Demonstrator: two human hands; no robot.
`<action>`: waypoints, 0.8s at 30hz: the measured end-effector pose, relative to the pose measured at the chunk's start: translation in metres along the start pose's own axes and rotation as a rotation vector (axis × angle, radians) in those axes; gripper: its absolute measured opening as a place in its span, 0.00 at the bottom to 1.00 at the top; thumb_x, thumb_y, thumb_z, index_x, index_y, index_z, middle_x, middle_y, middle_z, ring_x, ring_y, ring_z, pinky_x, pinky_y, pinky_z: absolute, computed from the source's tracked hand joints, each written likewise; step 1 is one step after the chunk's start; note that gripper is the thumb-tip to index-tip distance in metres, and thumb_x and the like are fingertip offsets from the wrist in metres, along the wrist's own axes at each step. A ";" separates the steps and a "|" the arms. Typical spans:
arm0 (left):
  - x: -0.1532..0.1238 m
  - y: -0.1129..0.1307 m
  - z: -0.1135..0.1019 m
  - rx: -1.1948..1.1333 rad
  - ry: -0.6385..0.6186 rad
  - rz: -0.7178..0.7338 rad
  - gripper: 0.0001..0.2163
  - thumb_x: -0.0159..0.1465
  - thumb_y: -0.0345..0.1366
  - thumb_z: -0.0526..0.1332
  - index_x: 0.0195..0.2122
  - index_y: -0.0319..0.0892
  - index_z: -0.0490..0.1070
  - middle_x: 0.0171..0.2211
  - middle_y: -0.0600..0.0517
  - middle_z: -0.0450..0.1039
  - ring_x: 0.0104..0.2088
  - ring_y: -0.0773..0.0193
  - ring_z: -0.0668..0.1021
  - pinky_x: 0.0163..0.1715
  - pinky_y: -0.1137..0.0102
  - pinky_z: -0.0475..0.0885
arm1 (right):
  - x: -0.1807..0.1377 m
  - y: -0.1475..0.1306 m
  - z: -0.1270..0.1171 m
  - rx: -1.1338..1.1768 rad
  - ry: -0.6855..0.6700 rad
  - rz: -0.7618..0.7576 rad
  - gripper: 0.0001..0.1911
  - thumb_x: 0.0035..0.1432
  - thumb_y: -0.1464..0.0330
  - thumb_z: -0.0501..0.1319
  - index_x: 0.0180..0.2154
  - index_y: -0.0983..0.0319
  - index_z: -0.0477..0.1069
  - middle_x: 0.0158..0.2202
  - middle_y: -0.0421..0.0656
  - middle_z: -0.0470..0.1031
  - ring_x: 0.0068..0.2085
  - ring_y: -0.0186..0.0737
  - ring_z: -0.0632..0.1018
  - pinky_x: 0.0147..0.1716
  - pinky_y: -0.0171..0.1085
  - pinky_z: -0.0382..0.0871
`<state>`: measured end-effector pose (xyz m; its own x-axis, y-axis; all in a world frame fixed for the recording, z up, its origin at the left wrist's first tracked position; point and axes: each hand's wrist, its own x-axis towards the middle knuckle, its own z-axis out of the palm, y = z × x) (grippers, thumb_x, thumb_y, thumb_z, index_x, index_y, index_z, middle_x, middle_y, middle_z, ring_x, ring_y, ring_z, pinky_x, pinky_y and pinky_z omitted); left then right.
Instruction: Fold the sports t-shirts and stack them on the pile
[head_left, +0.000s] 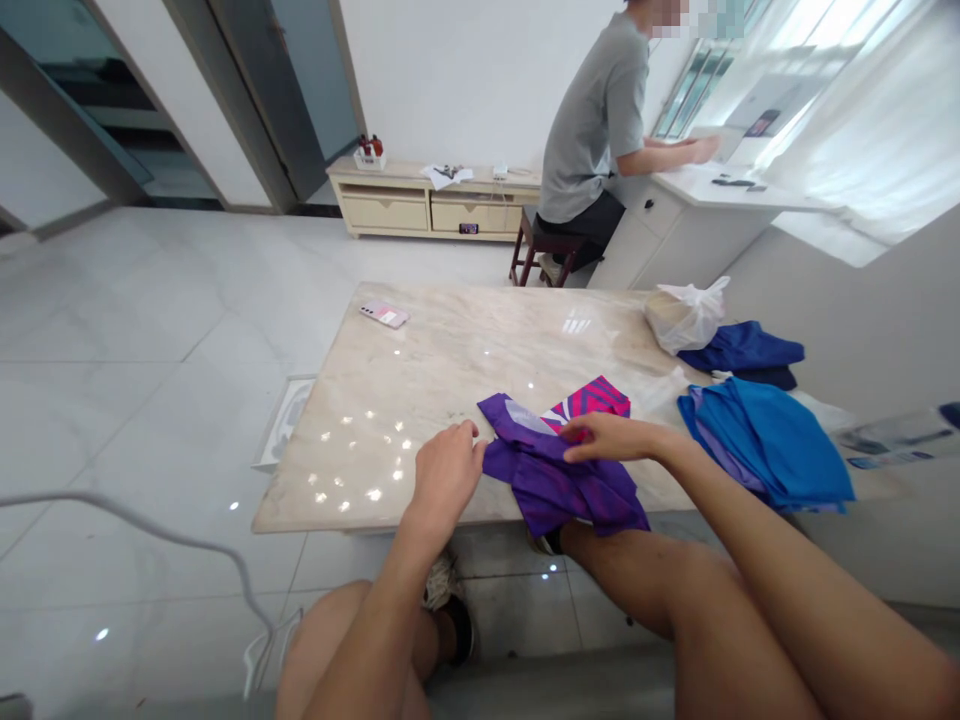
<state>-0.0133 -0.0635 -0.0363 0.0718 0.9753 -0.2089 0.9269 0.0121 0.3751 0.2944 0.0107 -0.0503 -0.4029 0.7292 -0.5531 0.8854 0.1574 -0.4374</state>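
A crumpled purple garment (574, 490) lies at the near edge of the marble-topped table (442, 370), part of it hanging over the edge. A grey-white patch shows on its upper part, and a pink, white and purple patterned piece (600, 398) sticks out behind it. My left hand (446, 468) is beside the garment's left end, fingers loosely curled, with a gap between thumb and forefinger. Over the garment's upper right part reaches my right hand (606, 437), thumb and forefinger apart and the fingertips at the cloth. Neither hand shows a clear grip on the fabric.
Blue folded cloths (772, 440), dark blue cloth (746, 347) and a white plastic bag (686, 315) lie on the right. A phone (385, 314) rests at the far left corner. Beyond, a person in a grey shirt (596, 120) sits on a stool at a white counter (720, 190).
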 end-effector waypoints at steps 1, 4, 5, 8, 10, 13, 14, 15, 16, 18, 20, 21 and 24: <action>0.000 0.001 0.001 0.003 -0.006 0.000 0.12 0.78 0.40 0.59 0.56 0.45 0.78 0.52 0.46 0.85 0.54 0.49 0.85 0.48 0.62 0.74 | 0.007 -0.001 0.003 -0.023 0.070 -0.015 0.28 0.63 0.57 0.72 0.61 0.63 0.80 0.60 0.54 0.83 0.59 0.56 0.83 0.60 0.43 0.76; 0.001 0.001 0.004 0.013 -0.029 0.008 0.12 0.78 0.40 0.60 0.57 0.45 0.78 0.53 0.46 0.85 0.55 0.48 0.84 0.49 0.62 0.74 | 0.030 -0.009 0.013 -0.158 0.231 -0.026 0.29 0.68 0.63 0.69 0.67 0.66 0.75 0.66 0.60 0.76 0.66 0.59 0.78 0.67 0.46 0.70; 0.002 0.001 0.006 0.017 -0.035 0.014 0.12 0.77 0.40 0.60 0.57 0.45 0.78 0.53 0.45 0.85 0.55 0.47 0.84 0.49 0.62 0.74 | 0.036 -0.011 0.016 -0.193 0.242 -0.027 0.30 0.68 0.64 0.69 0.68 0.67 0.74 0.67 0.61 0.75 0.67 0.59 0.77 0.68 0.46 0.69; 0.005 -0.002 0.009 0.032 -0.053 0.028 0.12 0.77 0.40 0.61 0.57 0.44 0.78 0.53 0.44 0.85 0.55 0.47 0.85 0.48 0.61 0.74 | 0.048 -0.018 0.027 -0.210 0.212 -0.025 0.35 0.67 0.63 0.72 0.70 0.67 0.71 0.66 0.60 0.77 0.65 0.57 0.80 0.64 0.42 0.71; 0.006 -0.004 0.010 0.037 -0.059 0.031 0.12 0.77 0.40 0.62 0.57 0.44 0.78 0.53 0.44 0.85 0.55 0.46 0.85 0.48 0.61 0.75 | 0.051 -0.021 0.033 -0.217 0.180 0.012 0.35 0.66 0.61 0.73 0.68 0.66 0.72 0.61 0.58 0.80 0.59 0.56 0.83 0.56 0.40 0.75; 0.007 -0.006 0.013 0.022 -0.057 0.028 0.13 0.77 0.41 0.62 0.57 0.44 0.78 0.53 0.43 0.85 0.55 0.45 0.85 0.49 0.60 0.75 | 0.050 -0.026 0.037 -0.244 0.171 0.061 0.17 0.67 0.64 0.71 0.55 0.64 0.80 0.50 0.54 0.85 0.49 0.52 0.85 0.43 0.37 0.71; 0.007 -0.006 0.016 0.008 -0.058 0.031 0.13 0.77 0.41 0.62 0.57 0.44 0.79 0.53 0.43 0.85 0.55 0.44 0.85 0.49 0.59 0.76 | 0.049 -0.029 0.036 -0.237 0.193 0.059 0.11 0.68 0.65 0.69 0.49 0.64 0.81 0.46 0.53 0.86 0.46 0.50 0.85 0.41 0.36 0.69; 0.007 -0.006 0.019 -0.014 -0.062 0.040 0.13 0.77 0.42 0.62 0.56 0.44 0.79 0.52 0.42 0.85 0.54 0.44 0.85 0.49 0.59 0.76 | 0.047 -0.033 0.035 -0.213 0.228 0.044 0.07 0.68 0.67 0.68 0.44 0.63 0.81 0.43 0.51 0.85 0.44 0.48 0.84 0.40 0.36 0.68; 0.008 -0.006 0.023 -0.045 -0.067 0.057 0.13 0.77 0.43 0.62 0.55 0.43 0.79 0.51 0.42 0.85 0.54 0.43 0.85 0.50 0.58 0.77 | 0.045 -0.037 0.032 -0.174 0.271 0.023 0.05 0.68 0.67 0.68 0.41 0.63 0.80 0.41 0.50 0.85 0.42 0.46 0.83 0.39 0.35 0.66; 0.010 -0.007 0.033 -0.136 -0.053 0.116 0.16 0.76 0.45 0.63 0.57 0.42 0.78 0.53 0.39 0.84 0.56 0.42 0.84 0.53 0.55 0.77 | 0.038 -0.047 0.024 -0.068 0.352 -0.039 0.05 0.68 0.67 0.68 0.39 0.63 0.78 0.37 0.47 0.82 0.39 0.42 0.81 0.38 0.35 0.64; 0.016 -0.010 0.042 -0.261 0.016 0.184 0.22 0.73 0.46 0.66 0.64 0.41 0.74 0.61 0.36 0.79 0.62 0.40 0.80 0.60 0.52 0.76 | 0.026 -0.058 0.014 0.048 0.392 -0.138 0.05 0.67 0.67 0.68 0.39 0.62 0.76 0.34 0.43 0.80 0.37 0.40 0.78 0.37 0.35 0.64; 0.020 -0.012 0.045 -0.335 0.067 0.210 0.27 0.71 0.46 0.68 0.67 0.40 0.70 0.65 0.34 0.76 0.66 0.40 0.78 0.64 0.51 0.74 | 0.019 -0.065 0.009 0.105 0.391 -0.203 0.06 0.66 0.66 0.68 0.39 0.62 0.75 0.33 0.42 0.78 0.36 0.39 0.77 0.37 0.35 0.64; 0.033 -0.017 0.045 -0.592 0.180 0.235 0.34 0.70 0.48 0.69 0.73 0.41 0.63 0.72 0.32 0.67 0.72 0.41 0.71 0.71 0.47 0.67 | -0.008 -0.081 -0.003 0.283 0.347 -0.393 0.08 0.66 0.63 0.68 0.39 0.60 0.75 0.34 0.39 0.77 0.36 0.38 0.75 0.39 0.36 0.67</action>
<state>-0.0099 -0.0417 -0.0903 0.1371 0.9878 0.0744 0.5317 -0.1368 0.8358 0.2268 -0.0056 -0.0086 -0.5462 0.8348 -0.0685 0.5699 0.3104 -0.7608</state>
